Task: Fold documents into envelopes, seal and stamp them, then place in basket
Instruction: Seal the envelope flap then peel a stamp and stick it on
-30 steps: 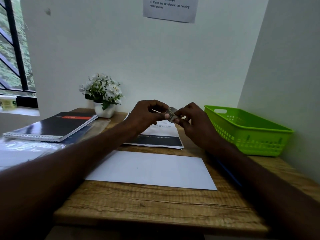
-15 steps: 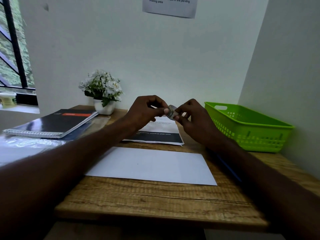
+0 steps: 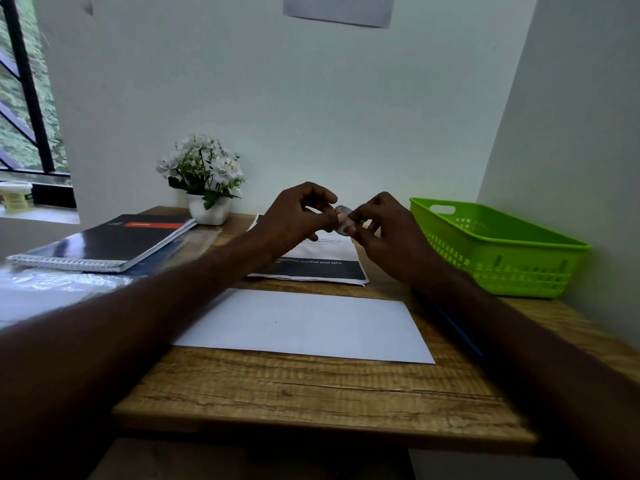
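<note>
The envelope (image 3: 304, 323) lay flat and white on the near middle of the desk (image 3: 311, 393), untouched, while both hands worked above the far middle. The left hand (image 3: 298, 216) and the right hand (image 3: 384, 230) met fingertip to fingertip, each grip pinched on a small pale thing (image 3: 344, 224) held between them; it was too small to name, though a stamp or a bit of tape seemed likely. Beneath the hands a printed sheet (image 3: 311, 268) with a dark band lay just beyond the envelope. The green basket (image 3: 498, 251) stood at the far right, well apart from the envelope and holding nothing visible. A notebook (image 3: 110, 242) lay on the left, a flower pot (image 3: 207, 211) at the far edge. The risk, as I judged it, sat in the pinch itself: a piece so small could slip, curl or stick to a fingertip, and then drop onto the printed sheet rather than the envelope. Carried down carelessly, it might also land crooked or off the corner.
</note>
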The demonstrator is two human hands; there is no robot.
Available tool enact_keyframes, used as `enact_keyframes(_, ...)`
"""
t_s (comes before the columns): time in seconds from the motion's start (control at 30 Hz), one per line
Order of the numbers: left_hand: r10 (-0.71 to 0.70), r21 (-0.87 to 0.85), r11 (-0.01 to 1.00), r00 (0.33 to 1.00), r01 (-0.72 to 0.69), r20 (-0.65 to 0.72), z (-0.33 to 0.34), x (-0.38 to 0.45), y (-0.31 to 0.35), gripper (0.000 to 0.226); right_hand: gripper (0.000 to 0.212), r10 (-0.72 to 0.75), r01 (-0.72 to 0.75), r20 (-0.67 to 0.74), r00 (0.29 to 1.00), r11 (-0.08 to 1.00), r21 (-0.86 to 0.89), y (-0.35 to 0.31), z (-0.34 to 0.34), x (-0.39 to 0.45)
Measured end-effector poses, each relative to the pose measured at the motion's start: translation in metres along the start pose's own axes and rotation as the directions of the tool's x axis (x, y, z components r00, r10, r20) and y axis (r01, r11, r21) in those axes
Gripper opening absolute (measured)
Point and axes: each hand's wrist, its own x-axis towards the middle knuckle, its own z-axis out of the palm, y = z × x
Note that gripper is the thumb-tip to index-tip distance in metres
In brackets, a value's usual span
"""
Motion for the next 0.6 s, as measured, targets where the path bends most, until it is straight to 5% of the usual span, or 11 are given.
enact_keyframes(0.33, -0.022, 0.056, 0.998, 1.0, 0.023, -0.02, 0.0003, 0.0001, 0.0023, 0.01, 0.011, 0.005, -0.005, -0.045, 0.999, 1.0, 0.001, 0.006, 0.0033, 0.0028)
enact_keyframes(0.6, -0.025, 0.1, 0.995, 0.999, 0.027, -0.028, 0.0028, -0.003, 0.0051, 0.032, 0.01, 0.002, -0.002, -0.048, 0.999, 1.0, 0.001, 0.0012, 0.0014, 0.002)
